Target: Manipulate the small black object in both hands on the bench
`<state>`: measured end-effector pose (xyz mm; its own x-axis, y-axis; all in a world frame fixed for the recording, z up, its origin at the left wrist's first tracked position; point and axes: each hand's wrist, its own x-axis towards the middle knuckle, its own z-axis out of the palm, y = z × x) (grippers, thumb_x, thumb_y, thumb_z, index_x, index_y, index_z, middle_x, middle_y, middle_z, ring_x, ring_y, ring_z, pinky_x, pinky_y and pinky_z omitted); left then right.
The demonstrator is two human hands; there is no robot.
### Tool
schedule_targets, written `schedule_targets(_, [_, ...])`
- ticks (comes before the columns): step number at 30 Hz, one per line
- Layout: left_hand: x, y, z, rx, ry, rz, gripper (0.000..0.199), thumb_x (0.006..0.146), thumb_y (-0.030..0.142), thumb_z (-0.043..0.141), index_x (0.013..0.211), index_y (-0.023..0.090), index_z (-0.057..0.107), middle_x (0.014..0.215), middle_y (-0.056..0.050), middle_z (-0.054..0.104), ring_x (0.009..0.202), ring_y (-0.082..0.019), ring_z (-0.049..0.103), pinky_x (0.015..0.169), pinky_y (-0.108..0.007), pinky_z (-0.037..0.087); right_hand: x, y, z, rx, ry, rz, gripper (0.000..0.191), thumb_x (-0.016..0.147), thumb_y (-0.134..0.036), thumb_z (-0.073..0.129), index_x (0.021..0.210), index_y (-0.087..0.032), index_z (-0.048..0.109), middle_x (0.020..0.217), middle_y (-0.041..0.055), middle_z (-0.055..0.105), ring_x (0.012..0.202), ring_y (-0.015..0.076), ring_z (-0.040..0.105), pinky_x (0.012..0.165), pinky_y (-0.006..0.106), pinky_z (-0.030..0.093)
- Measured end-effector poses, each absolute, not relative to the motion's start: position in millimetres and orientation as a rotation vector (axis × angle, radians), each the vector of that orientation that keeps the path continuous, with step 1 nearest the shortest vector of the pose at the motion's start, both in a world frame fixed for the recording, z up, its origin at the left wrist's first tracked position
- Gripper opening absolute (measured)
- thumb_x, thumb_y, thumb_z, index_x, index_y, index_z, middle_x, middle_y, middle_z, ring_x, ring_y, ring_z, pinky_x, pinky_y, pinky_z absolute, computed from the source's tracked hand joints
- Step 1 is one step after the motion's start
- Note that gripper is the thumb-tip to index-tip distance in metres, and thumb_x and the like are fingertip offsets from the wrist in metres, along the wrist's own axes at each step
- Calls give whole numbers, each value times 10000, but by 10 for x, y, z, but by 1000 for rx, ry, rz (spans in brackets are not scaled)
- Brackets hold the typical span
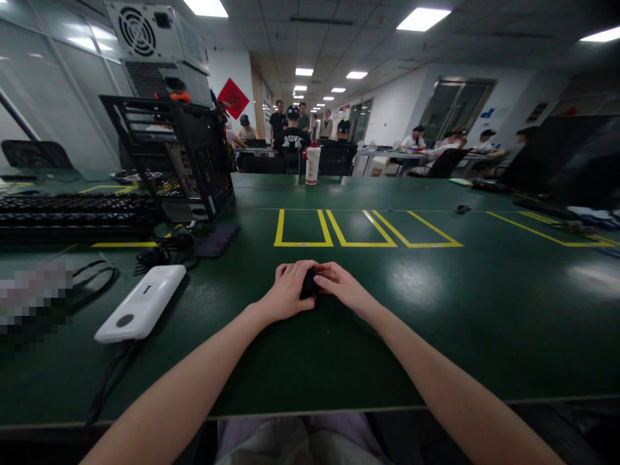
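Observation:
A small black object (pixel 309 285) is between my two hands, low over the green table (pixel 368 361), nearer to me than the yellow tape outlines. My left hand (pixel 287 290) wraps round it from the left, with the fingers over its far side and the thumb at its near side. From the right, the fingertips and thumb of my right hand (pixel 343 287) close on its edge. Much of the object is hidden by my fingers, so its exact kind cannot be made out.
Yellow tape outlines (pixel 303 245) mark the table ahead. At the left lie a white device (pixel 144 303) with a cable, a dark flat item (pixel 216 240) and an open computer case (pixel 180 155). A white cup (pixel 312 165) stands at the far edge. People sit beyond.

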<state>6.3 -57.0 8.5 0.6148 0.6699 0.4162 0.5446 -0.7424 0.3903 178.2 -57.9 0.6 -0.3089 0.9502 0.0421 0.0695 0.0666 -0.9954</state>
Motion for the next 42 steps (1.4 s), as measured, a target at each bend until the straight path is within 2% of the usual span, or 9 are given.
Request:
schedule_targets(3, [56,-575,92,2611,1006,798,578,678,230,577,1180,244,291,1164,-58,451,1103,-247,413,954,-440,221,1803,-579,21,-1062,-1561,1353,278,730,-319,593,964,-200,502,971,43,565,943,184,542,802,389,459])
schedule_targets(8, [49,-584,109,2605,1014,791,566,683,235,575,1176,247,295,1153,-55,454,1098,-244,416,956,-437,221,1827,-626,91,-966,-1647,1317,325,642,-220,685,895,-208,481,933,6,556,941,173,551,857,386,440])
schedule_targets(13, [57,-580,105,2603,1018,796,580,674,232,581,1178,254,294,1158,-51,451,1103,-250,412,951,-437,225,1794,-632,81,-1037,-1616,1248,209,725,-317,601,869,-208,495,890,6,546,876,164,552,815,395,458])
schedule_targets(20, [44,-569,97,2603,995,789,575,688,255,576,1185,249,286,1171,-56,443,1108,-248,409,960,-444,216,1786,-580,10,-1096,-1537,1323,310,708,-303,619,961,-193,476,987,49,543,899,176,554,794,398,465])
schedule_targets(25, [53,-561,70,2612,1026,814,591,667,237,587,1178,247,291,1164,-57,446,1104,-249,413,954,-443,220,1813,-623,78,-956,-1625,1313,337,633,-221,693,891,-197,476,929,7,550,923,164,552,880,384,426])
schedule_targets(30, [71,-554,50,2613,1040,825,597,658,220,587,1176,252,290,1166,-53,449,1107,-251,412,949,-436,224,1788,-615,61,-1025,-1583,1258,217,716,-303,613,862,-203,486,865,2,557,876,160,553,837,395,446])
schedule_targets(36, [47,-586,122,2607,1012,782,573,688,238,571,1187,247,288,1173,-60,445,1119,-248,404,961,-437,217,1792,-591,25,-1092,-1535,1350,290,724,-299,602,969,-200,482,1013,52,545,945,189,542,808,407,462])
schedule_targets(42, [43,-592,143,2604,1002,757,557,695,245,570,1181,236,298,1166,-65,442,1109,-242,408,962,-436,218,1838,-632,90,-974,-1617,1394,353,643,-213,687,918,-215,464,970,19,563,958,180,556,877,407,426])
